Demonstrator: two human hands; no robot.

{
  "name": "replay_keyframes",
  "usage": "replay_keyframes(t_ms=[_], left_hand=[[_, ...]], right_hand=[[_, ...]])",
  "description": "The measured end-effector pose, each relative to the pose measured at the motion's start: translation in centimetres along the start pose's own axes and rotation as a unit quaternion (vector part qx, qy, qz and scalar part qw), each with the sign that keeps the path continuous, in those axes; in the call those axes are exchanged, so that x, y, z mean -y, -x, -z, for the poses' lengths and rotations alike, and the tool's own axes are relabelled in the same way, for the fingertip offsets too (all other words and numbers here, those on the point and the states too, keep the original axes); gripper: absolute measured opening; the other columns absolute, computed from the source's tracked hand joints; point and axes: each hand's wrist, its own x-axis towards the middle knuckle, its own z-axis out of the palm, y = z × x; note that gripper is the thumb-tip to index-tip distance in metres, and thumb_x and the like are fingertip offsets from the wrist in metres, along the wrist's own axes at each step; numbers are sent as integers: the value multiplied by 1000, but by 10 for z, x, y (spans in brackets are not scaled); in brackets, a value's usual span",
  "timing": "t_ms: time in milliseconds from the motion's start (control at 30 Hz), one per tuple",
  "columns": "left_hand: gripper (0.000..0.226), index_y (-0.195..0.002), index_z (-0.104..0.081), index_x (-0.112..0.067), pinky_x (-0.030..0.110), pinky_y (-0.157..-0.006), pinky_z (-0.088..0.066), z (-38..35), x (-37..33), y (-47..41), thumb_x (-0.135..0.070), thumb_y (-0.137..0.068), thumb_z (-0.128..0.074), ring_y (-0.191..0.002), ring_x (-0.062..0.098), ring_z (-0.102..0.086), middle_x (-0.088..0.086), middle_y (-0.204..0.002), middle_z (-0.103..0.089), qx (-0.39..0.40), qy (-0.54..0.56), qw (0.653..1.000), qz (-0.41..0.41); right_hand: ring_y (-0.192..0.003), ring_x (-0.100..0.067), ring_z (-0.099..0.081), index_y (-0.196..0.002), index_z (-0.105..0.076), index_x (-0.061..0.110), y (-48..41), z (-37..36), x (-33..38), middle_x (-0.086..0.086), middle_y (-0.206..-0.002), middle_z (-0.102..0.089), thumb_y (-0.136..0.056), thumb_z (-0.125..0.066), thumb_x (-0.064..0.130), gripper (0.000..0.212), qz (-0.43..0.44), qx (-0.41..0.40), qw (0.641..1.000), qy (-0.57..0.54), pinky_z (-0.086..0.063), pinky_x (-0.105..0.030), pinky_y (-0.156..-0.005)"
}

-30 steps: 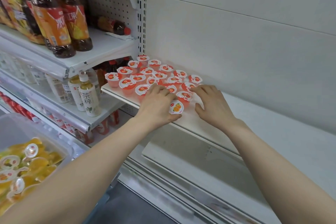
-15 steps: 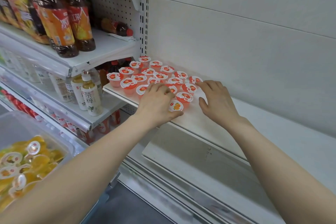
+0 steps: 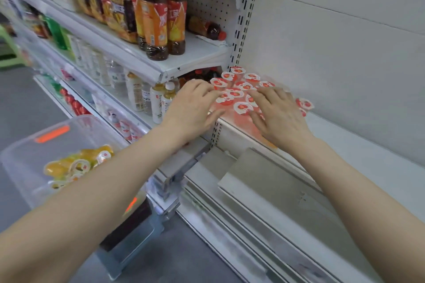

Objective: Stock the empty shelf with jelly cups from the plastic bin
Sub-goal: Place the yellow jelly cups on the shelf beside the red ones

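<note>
Several red jelly cups [image 3: 239, 80] with white lids stand packed together at the left end of the white shelf [image 3: 358, 145]. My left hand [image 3: 193, 108] lies flat at the cluster's left front, fingers spread and touching the cups. On the cluster's right front rests my right hand [image 3: 278, 112], fingers apart over the cups, hiding some of them. One cup [image 3: 304, 104] shows just right of that hand. The clear plastic bin [image 3: 27, 145] at the lower left holds yellow and orange jelly cups [image 3: 76, 165].
Tall tea bottles [image 3: 161, 18] fill the upper shelf on the left, with smaller drink bottles [image 3: 158, 101] below it. A perforated upright [image 3: 241, 30] divides the two shelving bays. The white shelf runs on to the right along a plain back panel. Grey floor lies below.
The view has swung left and blurred. Both hands have slid left and back over the cup cluster. The orange-lidded cup by my left thumb is no longer visible.
</note>
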Motion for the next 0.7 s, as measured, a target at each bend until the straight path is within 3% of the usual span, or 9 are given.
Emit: replay_keyframes(t_ms=[467,567,700], left_hand=[[48,-114,-68,-10,42,-94,-45,45,182,173,-44,-89,-46,-103,33,-58,11,-107,-66,99,-62,983,143],[36,-113,-68,-10,42,-92,-47,38,202,214,-36,-89,-61,-104,35,-59,11,-106,-67,117,-61,972,194],[30,-111,-70,-13,40,-89,-49,23,219,273,-29,-85,-71,-104,33,-59,8,-105,-68,154,-51,946,279]], right_hand=[[-112,-33,-53,-132,-54,9,-51,-83,199,-12,-122,-59,-91,-56,32,47,104,27,991,-82,-42,-44,-89],[-109,-32,-54,-129,-56,10,-55,-109,234,-10,-119,-60,-90,-58,29,44,125,40,984,-117,-39,-41,-87],[-107,-33,-56,-129,-58,9,-60,-150,272,-10,-117,-60,-91,-52,32,45,167,87,967,-171,-47,-44,-86]])
